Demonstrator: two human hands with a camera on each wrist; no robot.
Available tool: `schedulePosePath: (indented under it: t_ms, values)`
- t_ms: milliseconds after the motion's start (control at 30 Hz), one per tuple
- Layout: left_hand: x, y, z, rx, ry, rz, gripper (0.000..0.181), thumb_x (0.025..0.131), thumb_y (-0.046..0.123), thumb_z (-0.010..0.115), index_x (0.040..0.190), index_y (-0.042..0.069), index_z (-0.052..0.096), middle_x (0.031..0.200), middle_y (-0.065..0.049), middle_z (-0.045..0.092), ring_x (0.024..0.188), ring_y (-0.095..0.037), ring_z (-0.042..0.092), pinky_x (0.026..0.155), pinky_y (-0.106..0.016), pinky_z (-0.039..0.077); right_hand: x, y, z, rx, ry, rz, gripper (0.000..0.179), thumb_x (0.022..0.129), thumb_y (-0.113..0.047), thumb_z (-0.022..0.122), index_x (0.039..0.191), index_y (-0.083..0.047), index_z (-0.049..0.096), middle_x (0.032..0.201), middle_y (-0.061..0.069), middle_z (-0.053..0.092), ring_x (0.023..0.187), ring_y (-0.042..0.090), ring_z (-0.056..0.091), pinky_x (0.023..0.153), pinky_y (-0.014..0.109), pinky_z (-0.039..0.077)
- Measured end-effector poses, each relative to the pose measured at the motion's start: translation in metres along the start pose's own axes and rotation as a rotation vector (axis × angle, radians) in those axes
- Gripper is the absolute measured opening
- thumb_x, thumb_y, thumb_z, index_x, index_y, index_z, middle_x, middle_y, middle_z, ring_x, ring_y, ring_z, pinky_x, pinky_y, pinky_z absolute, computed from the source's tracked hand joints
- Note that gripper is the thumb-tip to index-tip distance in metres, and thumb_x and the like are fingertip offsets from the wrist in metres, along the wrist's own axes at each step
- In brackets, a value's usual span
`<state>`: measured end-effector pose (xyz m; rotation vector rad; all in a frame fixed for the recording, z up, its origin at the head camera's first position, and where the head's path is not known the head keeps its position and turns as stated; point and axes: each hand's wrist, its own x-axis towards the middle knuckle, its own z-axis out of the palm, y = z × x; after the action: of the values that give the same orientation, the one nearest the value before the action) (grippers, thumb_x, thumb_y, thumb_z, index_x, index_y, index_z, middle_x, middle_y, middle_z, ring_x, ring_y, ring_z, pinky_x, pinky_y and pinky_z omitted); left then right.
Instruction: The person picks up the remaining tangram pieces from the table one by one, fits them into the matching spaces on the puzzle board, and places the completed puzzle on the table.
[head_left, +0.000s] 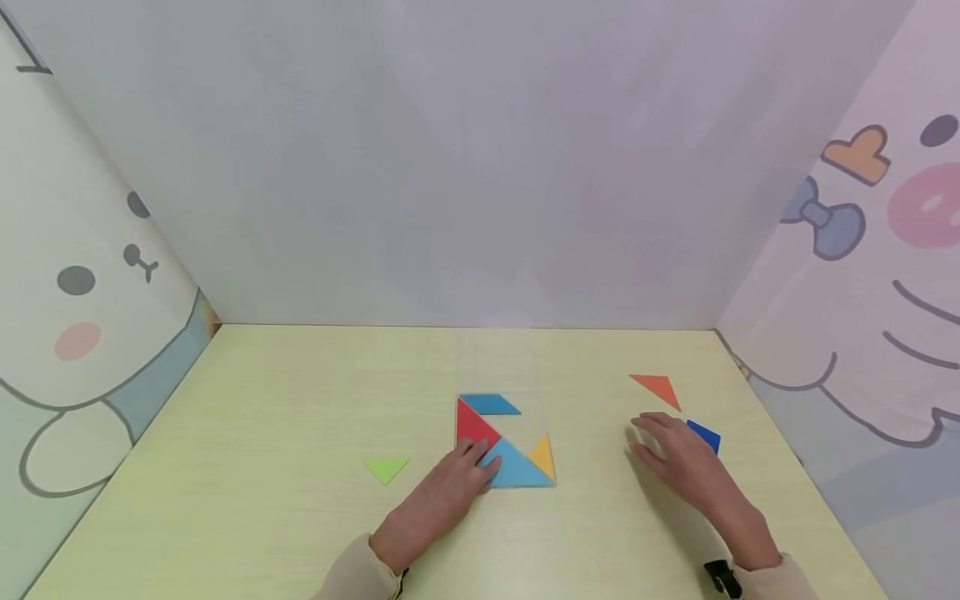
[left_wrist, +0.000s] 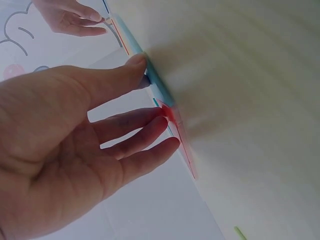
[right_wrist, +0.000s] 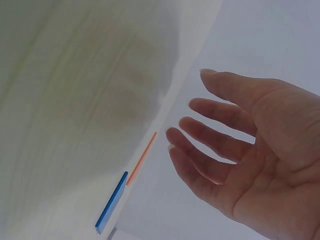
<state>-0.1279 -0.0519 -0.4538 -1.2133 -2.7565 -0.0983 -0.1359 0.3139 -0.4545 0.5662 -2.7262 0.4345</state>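
Flat tangram pieces lie on a pale wooden table. My left hand rests its fingertips on a red triangle and a light blue triangle, which sit edge to edge. Beside them are a small yellow triangle and a blue parallelogram. My right hand hovers over the table at the right, fingers relaxed and apart, holding nothing. It partly covers a dark blue piece in the head view. Just beyond its fingers lies an orange triangle.
A light green triangle lies to the left of my left hand. A faint see-through edge borders the grouped pieces. The table ends at a plain back wall, with cartoon-printed panels at both sides.
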Motion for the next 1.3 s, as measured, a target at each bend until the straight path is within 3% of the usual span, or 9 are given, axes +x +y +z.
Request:
schedulePosePath:
  t_ms: [233, 700, 967, 1300]
  values:
    - [0.001, 0.001, 0.001, -0.005, -0.01, -0.001, 0.036, 0.096, 0.021, 0.073, 0.13, 0.009, 0.071, 0.125, -0.012, 0.062, 0.105, -0.024, 0.054, 0.089, -0.025, 0.051, -0.005, 0.009, -0.005, 0.002, 0.015, 0.014, 0.036, 0.08, -0.004, 0.086, 0.112, 0.005, 0.072, 0.111, 0.021, 0.071, 0.102, 0.042, 0.068, 0.085, 0.057, 0.055]
    - [0.0, 0.002, -0.001, -0.016, -0.031, -0.021, 0.036, 0.096, 0.022, 0.073, 0.13, 0.01, 0.071, 0.126, -0.012, 0.062, 0.107, -0.024, 0.053, 0.089, -0.025, 0.051, -0.01, 0.029, -0.018, 0.045, -0.127, 0.236, 0.036, 0.09, -0.009, 0.079, 0.12, 0.008, 0.068, 0.119, 0.03, 0.066, 0.109, 0.052, 0.06, 0.087, 0.065, 0.05]
    - [0.001, 0.002, -0.002, -0.003, -0.032, -0.02, 0.038, 0.096, 0.023, 0.074, 0.131, 0.01, 0.071, 0.126, -0.011, 0.062, 0.108, -0.024, 0.054, 0.091, -0.025, 0.051, -0.014, 0.04, -0.022, 0.018, -0.116, 0.252, 0.037, 0.089, -0.008, 0.078, 0.119, 0.011, 0.066, 0.116, 0.033, 0.064, 0.104, 0.054, 0.06, 0.082, 0.065, 0.052]
    - [0.001, 0.002, -0.002, -0.004, -0.034, -0.016, 0.037, 0.096, 0.023, 0.073, 0.13, 0.01, 0.071, 0.126, -0.011, 0.063, 0.107, -0.024, 0.054, 0.09, -0.025, 0.05, -0.018, 0.049, -0.03, 0.032, -0.171, 0.327, 0.041, 0.09, -0.008, 0.076, 0.121, 0.015, 0.063, 0.119, 0.04, 0.059, 0.105, 0.059, 0.057, 0.081, 0.069, 0.049]
